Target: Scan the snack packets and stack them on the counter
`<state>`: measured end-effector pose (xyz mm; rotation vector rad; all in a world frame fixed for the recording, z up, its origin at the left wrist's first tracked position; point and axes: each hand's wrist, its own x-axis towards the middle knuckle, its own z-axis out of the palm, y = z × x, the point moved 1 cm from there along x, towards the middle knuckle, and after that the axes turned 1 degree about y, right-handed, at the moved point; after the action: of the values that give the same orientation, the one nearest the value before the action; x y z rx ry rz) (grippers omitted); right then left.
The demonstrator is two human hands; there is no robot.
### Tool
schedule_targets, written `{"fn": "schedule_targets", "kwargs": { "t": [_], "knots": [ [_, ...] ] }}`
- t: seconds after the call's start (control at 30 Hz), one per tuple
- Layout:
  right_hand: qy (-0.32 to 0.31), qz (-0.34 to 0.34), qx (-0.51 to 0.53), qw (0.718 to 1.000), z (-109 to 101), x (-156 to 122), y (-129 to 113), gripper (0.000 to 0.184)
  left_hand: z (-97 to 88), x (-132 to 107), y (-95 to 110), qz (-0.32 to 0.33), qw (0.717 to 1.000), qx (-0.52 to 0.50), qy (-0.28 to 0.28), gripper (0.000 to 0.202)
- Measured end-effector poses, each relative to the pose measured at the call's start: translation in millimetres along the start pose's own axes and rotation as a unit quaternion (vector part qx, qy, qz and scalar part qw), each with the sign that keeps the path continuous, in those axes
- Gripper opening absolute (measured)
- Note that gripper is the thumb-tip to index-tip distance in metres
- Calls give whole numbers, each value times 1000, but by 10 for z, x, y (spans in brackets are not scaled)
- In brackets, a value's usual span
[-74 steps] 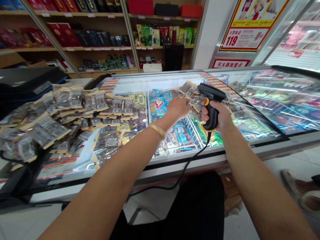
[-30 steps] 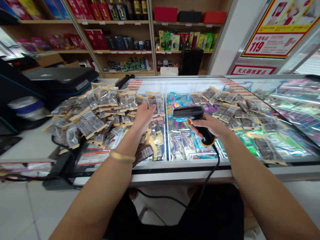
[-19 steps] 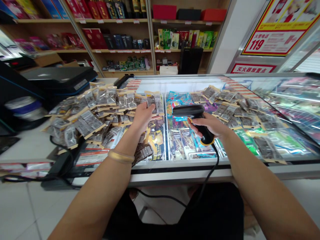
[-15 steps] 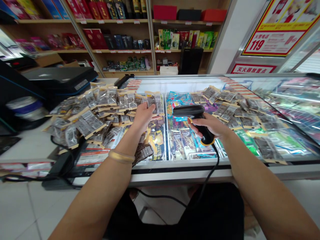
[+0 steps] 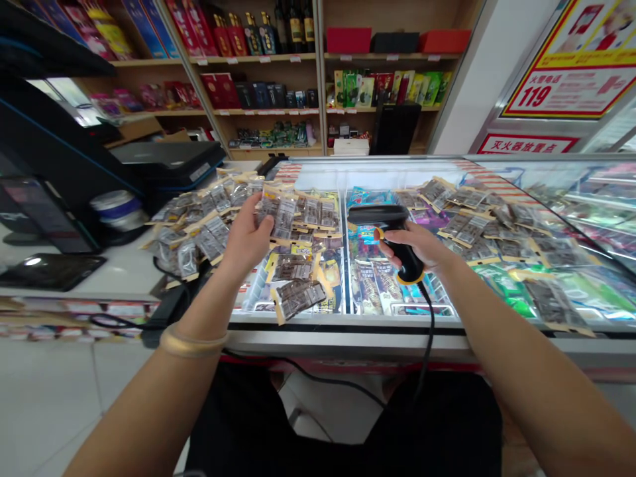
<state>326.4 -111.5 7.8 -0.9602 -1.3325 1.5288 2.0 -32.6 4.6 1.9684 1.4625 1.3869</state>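
My left hand (image 5: 248,235) is closed on a small clear-and-tan snack packet (image 5: 279,213), thumb on its front, raised over the left side of the glass-topped freezer. In my right hand (image 5: 415,245) is a black barcode scanner (image 5: 378,214) with yellow trim, its head pointing left and its cord hanging down over the freezer's front edge. Below my left hand, other like packets (image 5: 301,297) lie on the glass. A heap of these packets (image 5: 211,235) spreads at the left, and a second heap (image 5: 467,222) lies to the right of the scanner.
Under the freezer glass are bright bags of frozen goods (image 5: 370,288). A dark scale (image 5: 169,159) and a roll of tape (image 5: 116,209) are on the counter at the left. Shelves of boxes and bottles (image 5: 268,36) stand behind. The scanner cord (image 5: 318,379) loops across the front.
My left hand has moved left and now holds a packet up. My right hand keeps its hold on the scanner. The whole view has shifted a little to the left.
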Motion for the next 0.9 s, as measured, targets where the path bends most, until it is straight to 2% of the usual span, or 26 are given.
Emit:
{"fn": "schedule_targets", "kwargs": {
  "t": [0.1, 0.2, 0.37, 0.43, 0.53, 0.6, 0.73, 0.9],
  "knots": [
    [-16, -12, 11, 1000, 244, 209, -44, 37, -130, -76, -52, -7, 998, 60, -2, 60],
    [-17, -6, 8, 1000, 459, 412, -11, 37, -144, -196, -53, 7, 989, 146, -17, 63],
    [-16, 4, -1, 1000, 589, 578, 143, 38, -120, -492, 40, 76, 968, 237, -33, 63],
    [-18, 4, 3, 1000, 575, 577, 188, 37, -97, -637, 112, 111, 957, 245, -105, 73],
    [-8, 4, 17, 1000, 533, 545, 222, 37, -28, -817, 182, 149, 918, 272, -246, 95],
    [0, 3, 26, 1000, 501, 521, 230, 36, 24, -853, 180, 149, 900, 295, -283, 92],
    [16, 2, 43, 999, 428, 480, 228, 36, 99, -706, 120, 153, 897, 324, -261, 75],
    [32, 4, 46, 998, 329, 437, 209, 39, 157, -466, 97, 169, 902, 338, -207, 77]
  ]
}}
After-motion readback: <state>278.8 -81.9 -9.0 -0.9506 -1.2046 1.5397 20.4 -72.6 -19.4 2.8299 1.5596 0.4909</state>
